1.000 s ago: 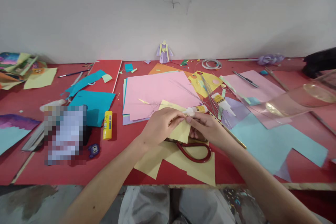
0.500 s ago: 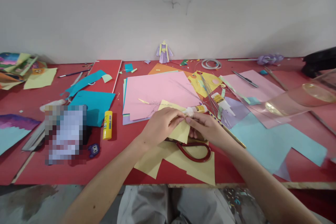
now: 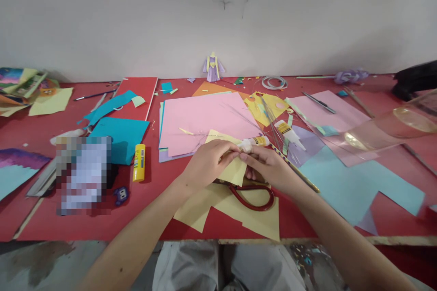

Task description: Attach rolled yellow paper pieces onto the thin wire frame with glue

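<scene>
Your left hand and right hand meet near the middle of the table, fingertips drawn together in a pinch; you can't be sure what, if anything, sits between them, as it is too small and partly hidden. Pale yellow paper lies under and between your hands.

Just beyond your fingertips is a glue bottle with a yellow label; whether you are touching it you cannot tell. Its print is too small to read. A second glue bottle, also yellow-labelled, lies to the right, its lettering just as unclear. On your left, a yellow glue stick carries dark characters on a pale label, too blurred to make out. On the wall you have faint pencil lines, one pair crossing.

Close in your way are scissors, their red handle looping out just below your hands, and a gold-ended pencil beside your right forearm. Ahead of you is a pink sheet; a paper doll leans by the wall.
</scene>
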Tool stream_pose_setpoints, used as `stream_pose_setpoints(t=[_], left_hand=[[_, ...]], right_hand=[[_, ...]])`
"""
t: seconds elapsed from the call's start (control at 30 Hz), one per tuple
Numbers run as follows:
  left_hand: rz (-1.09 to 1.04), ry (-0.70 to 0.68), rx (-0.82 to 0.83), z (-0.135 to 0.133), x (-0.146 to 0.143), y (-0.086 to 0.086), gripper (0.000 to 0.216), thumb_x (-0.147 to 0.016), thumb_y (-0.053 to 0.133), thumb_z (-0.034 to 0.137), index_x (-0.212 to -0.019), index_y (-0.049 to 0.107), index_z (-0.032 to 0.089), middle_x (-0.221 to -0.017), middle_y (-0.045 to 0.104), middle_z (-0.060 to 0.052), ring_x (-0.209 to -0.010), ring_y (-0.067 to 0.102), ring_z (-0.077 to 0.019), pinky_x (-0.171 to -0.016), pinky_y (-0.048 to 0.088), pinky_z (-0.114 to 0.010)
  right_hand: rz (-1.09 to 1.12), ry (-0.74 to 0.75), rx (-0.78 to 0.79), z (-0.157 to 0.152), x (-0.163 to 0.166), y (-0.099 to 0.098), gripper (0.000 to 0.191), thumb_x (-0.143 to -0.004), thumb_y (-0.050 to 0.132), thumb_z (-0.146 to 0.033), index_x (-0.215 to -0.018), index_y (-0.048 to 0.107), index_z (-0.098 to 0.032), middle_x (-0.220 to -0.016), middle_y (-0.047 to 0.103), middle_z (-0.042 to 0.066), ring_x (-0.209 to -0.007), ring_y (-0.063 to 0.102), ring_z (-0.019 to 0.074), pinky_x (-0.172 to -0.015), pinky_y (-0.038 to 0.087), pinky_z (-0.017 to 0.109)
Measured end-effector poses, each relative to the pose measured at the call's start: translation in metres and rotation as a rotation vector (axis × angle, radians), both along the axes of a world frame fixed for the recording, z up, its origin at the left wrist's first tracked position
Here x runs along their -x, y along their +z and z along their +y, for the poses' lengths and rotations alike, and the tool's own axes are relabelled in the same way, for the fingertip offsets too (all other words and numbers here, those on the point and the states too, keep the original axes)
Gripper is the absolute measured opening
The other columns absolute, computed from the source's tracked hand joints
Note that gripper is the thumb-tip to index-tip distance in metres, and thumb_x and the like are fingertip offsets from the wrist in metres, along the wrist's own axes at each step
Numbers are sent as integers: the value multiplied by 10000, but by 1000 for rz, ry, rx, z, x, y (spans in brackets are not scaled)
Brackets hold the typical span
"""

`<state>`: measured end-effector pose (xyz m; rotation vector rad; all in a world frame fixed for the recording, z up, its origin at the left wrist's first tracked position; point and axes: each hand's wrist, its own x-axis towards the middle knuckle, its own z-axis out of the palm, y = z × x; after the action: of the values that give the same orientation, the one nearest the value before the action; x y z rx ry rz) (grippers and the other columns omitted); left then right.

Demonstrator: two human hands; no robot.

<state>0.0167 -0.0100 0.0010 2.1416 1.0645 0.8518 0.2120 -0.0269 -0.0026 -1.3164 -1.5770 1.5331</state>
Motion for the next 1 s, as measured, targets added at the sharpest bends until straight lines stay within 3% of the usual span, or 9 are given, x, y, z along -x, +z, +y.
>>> stream_pose_setpoints(t=[0.33,0.53,1.0], left_hand=[[-74,-22,115,0,1,6,115,-904,576,189,-951,680,207,-927,723,-9,-840,655,-137,-733,503,-235],[-125,-40,206,-1,2,10,135,-906,554,188,-952,679,210,-941,719,-9,-863,651,-139,-746,509,-241],[-109,-75,152,-2,3,12,148,-926,533,189,-964,673,220,-979,721,-10,-905,649,-146,-779,499,-250]], right_hand=[[-13,5,-6,-1,0,1,302,-931,542,-478,-817,575,-201,-582,588,-36,-504,548,105,-478,417,215],[-25,19,40,-1,1,6,399,-906,530,-582,-781,547,-203,-566,578,-35,-478,532,103,-413,336,214],[66,-9,201,-1,3,16,473,-787,631,-666,-773,544,-202,-528,581,-35,-444,513,97,-408,322,208]])
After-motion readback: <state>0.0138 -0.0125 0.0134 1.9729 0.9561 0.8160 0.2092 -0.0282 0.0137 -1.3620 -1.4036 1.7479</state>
